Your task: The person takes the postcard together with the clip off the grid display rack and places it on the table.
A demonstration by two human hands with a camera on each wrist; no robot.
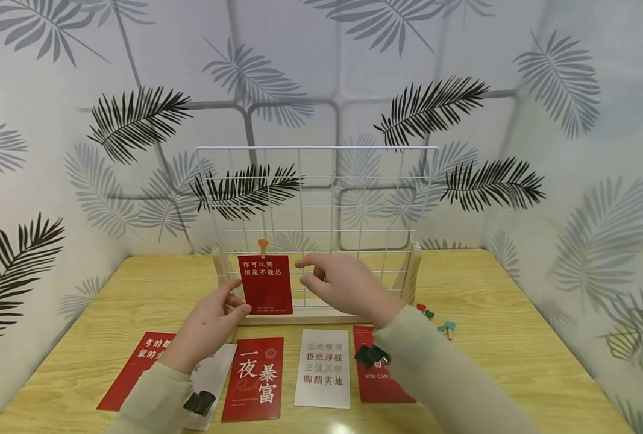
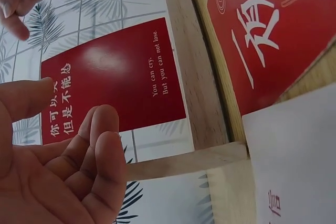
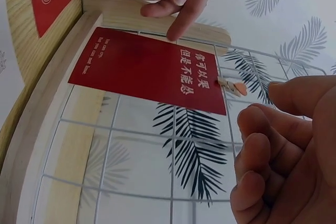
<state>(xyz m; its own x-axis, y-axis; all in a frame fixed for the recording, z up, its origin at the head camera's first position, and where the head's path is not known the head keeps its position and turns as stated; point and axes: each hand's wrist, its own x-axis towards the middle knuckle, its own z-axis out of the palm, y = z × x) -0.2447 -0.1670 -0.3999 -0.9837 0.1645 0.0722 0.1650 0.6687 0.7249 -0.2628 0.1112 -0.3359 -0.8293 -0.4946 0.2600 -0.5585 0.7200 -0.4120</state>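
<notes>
A red card [image 1: 267, 292] with white lettering hangs upright on the white wire grid [image 1: 316, 147], held at its top edge by a small wooden clip [image 3: 232, 86] with an orange heart. My left hand [image 1: 207, 325] is at the card's left edge, fingers loosely bent and thumb apart, gripping nothing. To the right of the card, my right hand [image 1: 348, 286] hovers in front of the grid with index finger and thumb spread. Nothing shows between its fingers in the right wrist view, where the clip lies just beyond the fingertips.
The grid stands in a wooden base [image 1: 310, 317]. Along the front of the table lie a red card [image 1: 253, 380], a white card [image 1: 323, 369] and several others, partly under my arms. Heart clips [image 1: 428, 314] in red, green and teal lie to the right.
</notes>
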